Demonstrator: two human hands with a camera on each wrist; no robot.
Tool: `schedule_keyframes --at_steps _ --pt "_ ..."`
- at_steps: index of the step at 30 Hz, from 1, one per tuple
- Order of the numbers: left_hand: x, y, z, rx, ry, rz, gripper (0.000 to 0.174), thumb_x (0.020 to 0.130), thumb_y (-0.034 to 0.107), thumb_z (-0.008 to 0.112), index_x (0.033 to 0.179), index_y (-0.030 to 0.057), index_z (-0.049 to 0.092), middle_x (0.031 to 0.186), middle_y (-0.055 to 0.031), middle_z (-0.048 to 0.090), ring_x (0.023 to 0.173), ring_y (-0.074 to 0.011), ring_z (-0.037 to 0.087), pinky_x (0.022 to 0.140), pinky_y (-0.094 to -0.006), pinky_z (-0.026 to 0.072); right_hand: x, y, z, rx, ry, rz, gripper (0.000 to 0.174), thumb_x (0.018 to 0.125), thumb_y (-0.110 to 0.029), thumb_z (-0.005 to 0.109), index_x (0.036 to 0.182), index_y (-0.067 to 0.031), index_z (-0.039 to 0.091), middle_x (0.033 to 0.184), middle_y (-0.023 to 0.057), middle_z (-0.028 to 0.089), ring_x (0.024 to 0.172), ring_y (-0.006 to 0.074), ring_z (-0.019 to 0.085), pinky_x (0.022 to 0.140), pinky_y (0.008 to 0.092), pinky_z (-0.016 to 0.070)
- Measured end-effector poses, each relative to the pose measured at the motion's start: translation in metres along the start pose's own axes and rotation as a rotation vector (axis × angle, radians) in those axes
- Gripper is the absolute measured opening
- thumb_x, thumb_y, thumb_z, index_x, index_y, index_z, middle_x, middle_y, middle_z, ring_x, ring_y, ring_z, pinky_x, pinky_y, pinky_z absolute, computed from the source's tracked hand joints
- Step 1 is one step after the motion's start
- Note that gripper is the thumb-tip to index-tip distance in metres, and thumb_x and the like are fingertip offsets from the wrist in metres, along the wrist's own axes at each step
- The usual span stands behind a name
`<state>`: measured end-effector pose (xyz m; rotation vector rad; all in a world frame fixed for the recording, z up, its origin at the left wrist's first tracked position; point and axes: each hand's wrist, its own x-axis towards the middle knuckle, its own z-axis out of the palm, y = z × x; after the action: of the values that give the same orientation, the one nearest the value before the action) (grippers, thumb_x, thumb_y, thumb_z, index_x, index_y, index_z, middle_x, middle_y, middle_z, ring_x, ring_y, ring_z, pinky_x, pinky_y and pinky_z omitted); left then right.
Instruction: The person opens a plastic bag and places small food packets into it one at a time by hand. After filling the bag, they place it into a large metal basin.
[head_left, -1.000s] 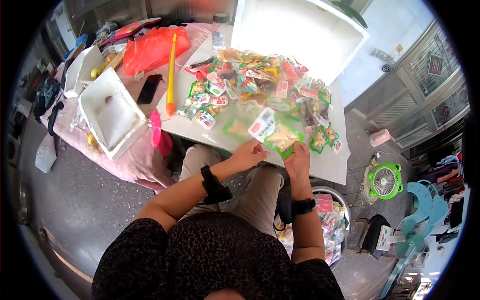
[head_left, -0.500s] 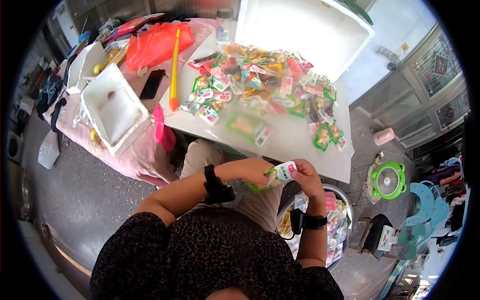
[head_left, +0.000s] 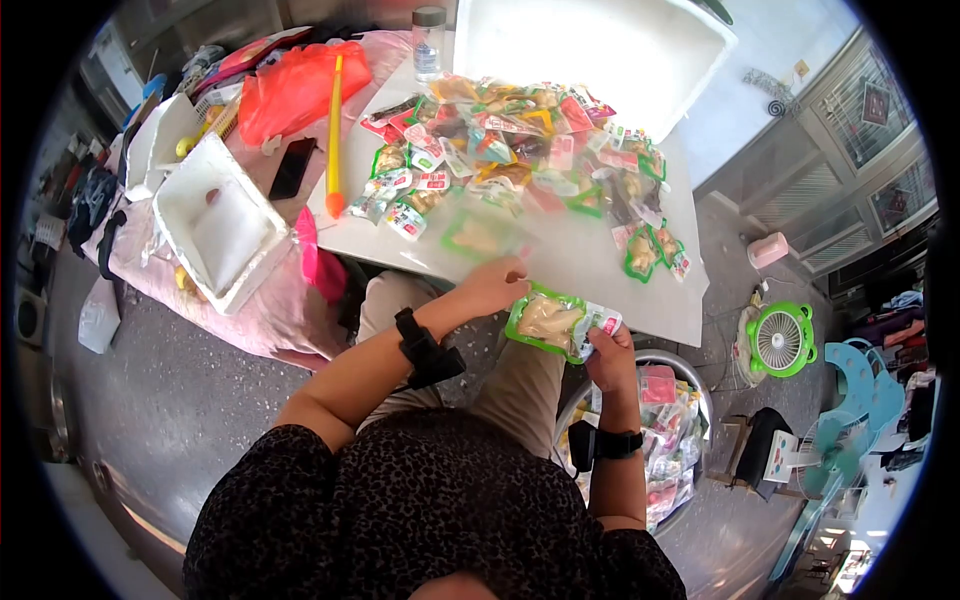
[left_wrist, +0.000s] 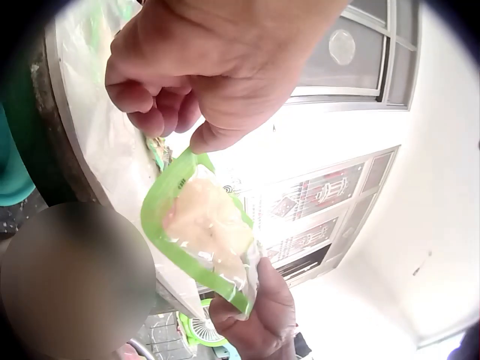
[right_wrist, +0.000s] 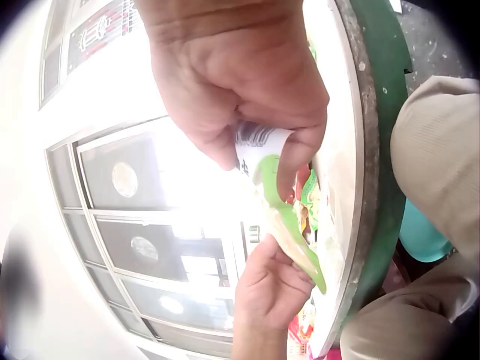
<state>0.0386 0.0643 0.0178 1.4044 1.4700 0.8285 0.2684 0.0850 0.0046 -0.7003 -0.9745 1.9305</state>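
Observation:
A clear, green-edged food packet (head_left: pixel 548 320) with pale pieces inside is held in front of the table's near edge, its window facing up. My right hand (head_left: pixel 612 358) grips the white, printed end, thumb on top; the right wrist view shows a barcode on that label (right_wrist: pixel 259 142). At the opposite end, my left hand (head_left: pixel 494 286) pinches the packet's green corner (left_wrist: pixel 196 159), its other fingers curled. On the white table (head_left: pixel 400 250) beyond, a similar green-edged packet (head_left: pixel 478 236) lies blurred, in front of a heap of mixed food packets (head_left: pixel 520 130).
A large white foam box (head_left: pixel 590 50) stands behind the heap, beside a lidded bottle (head_left: pixel 429 45). Left are a yellow stick (head_left: pixel 335 140), a phone (head_left: pixel 293 169) and an open foam box (head_left: pixel 222 225). A metal basin (head_left: pixel 706 420) of packets sits below, right of my legs.
The packet first shows its label over the table, then turns edge-up near my lap. Now it is laid out flatter, window up, with my hands farther apart.

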Motion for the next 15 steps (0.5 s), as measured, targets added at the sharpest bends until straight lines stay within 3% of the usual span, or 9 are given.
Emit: schedule_keyframes --at_steps 1,4,7,8,9,15 --pt "0.001 0.003 -0.003 0.172 0.095 -0.058 0.034 0.068 0.029 0.057 0.087 0.0014 0.051 0.081 -0.0122 0.054 0.072 -0.021 0.052 0.066 -0.0301 0.042 0.003 0.0 -0.004 0.04 0.05 -0.039 0.023 0.077 0.004 0.042 0.098 0.0011 0.051 0.095 0.0106 0.056 0.086 0.0217 0.056 0.077 0.0347 0.0447" --pt "0.007 -0.015 0.017 0.583 0.318 0.148 0.031 0.069 0.029 0.055 0.083 0.0022 0.051 0.08 -0.013 0.052 0.072 -0.0269 0.052 0.065 -0.0355 0.0431 0.011 0.005 -0.009 0.155 0.081 -0.098 0.023 0.077 0.003 0.043 0.099 0.0013 0.05 0.098 0.0118 0.055 0.089 0.0224 0.055 0.08 0.0354 0.0436" --pt "0.006 -0.014 0.026 0.624 0.328 0.071 0.025 0.069 0.025 0.052 0.079 0.002 0.05 0.08 -0.0144 0.052 0.075 -0.0317 0.051 0.064 -0.0401 0.0423 0.021 0.018 -0.016 0.216 0.152 -0.123 0.025 0.079 0.002 0.042 0.103 0.0021 0.047 0.101 0.0132 0.053 0.093 0.0238 0.053 0.082 0.037 0.0423" --pt "0.008 -0.019 0.027 0.617 0.338 0.097 0.023 0.069 0.023 0.051 0.077 0.0018 0.051 0.079 -0.0149 0.052 0.075 -0.032 0.051 0.064 -0.0404 0.042 0.024 0.02 -0.013 0.237 0.168 -0.131 0.025 0.079 0.002 0.041 0.104 0.0023 0.046 0.102 0.0133 0.052 0.093 0.024 0.052 0.082 0.0373 0.0422" --pt "0.013 -0.029 0.028 0.609 0.348 0.122 0.02 0.069 0.021 0.05 0.076 0.0016 0.051 0.078 -0.0154 0.052 0.075 -0.0323 0.051 0.064 -0.0406 0.0418 0.026 0.021 -0.01 0.234 0.164 -0.145 0.025 0.08 -0.003 0.045 0.105 -0.0016 0.045 0.1 0.0116 0.053 0.087 0.0233 0.055 0.073 0.0381 0.0468" --pt "0.017 -0.041 0.024 0.381 0.405 0.17 0.013 0.07 0.013 0.046 0.068 0.0006 0.05 0.07 -0.0176 0.051 0.074 -0.0341 0.049 0.062 -0.0413 0.0401 0.032 0.025 -0.002 0.259 0.094 -0.1 0.026 0.081 -0.006 0.046 0.107 -0.005 0.043 0.1 0.0091 0.053 0.088 0.0224 0.055 0.073 0.0395 0.0467"
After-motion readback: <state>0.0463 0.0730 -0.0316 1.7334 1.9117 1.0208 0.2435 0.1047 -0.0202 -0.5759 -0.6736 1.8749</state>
